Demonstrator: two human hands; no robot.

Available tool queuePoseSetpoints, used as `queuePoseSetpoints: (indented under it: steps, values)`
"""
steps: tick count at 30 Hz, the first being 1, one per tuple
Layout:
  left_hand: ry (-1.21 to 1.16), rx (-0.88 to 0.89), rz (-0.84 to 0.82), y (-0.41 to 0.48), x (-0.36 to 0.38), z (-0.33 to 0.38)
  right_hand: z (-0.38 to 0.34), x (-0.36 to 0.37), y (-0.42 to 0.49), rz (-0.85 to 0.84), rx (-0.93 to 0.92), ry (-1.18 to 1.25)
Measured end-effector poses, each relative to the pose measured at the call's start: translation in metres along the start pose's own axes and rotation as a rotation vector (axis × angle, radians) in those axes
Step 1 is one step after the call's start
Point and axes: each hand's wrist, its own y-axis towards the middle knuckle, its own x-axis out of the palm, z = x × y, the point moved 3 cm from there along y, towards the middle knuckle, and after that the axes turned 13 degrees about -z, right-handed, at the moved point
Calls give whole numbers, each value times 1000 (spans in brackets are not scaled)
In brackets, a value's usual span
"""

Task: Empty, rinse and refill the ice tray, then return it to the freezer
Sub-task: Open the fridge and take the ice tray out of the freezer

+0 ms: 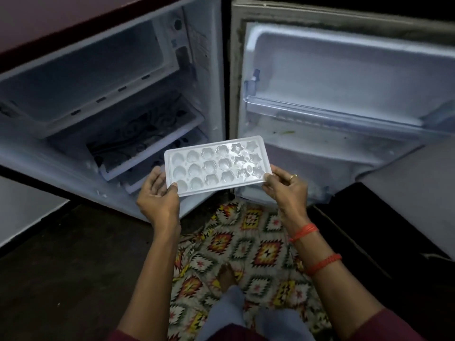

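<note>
You hold the tray (216, 166) level between both grips, above the mat (246, 242).
Your left grip (157, 195) pinches its near-left corner, your right grip (285, 185) its near-right corner; the open fridge (123, 94) stands just beyond.

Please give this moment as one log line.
ice tray: before open fridge | left hand: holds left end | right hand: holds right end

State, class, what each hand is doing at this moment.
Left hand: grips the left end of the ice tray, thumb on its rim.
Right hand: grips the tray's right end.
</note>
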Motion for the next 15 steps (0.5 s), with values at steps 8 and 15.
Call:
queuePoseSetpoints:
  steps: [8,15]
  values:
    - [43,-54,-151,-57,65,-21,10,-99,-40,142,43,145]
    - [77,-108,-361,-124,141,-30,7,-204,-93,320,19,261]
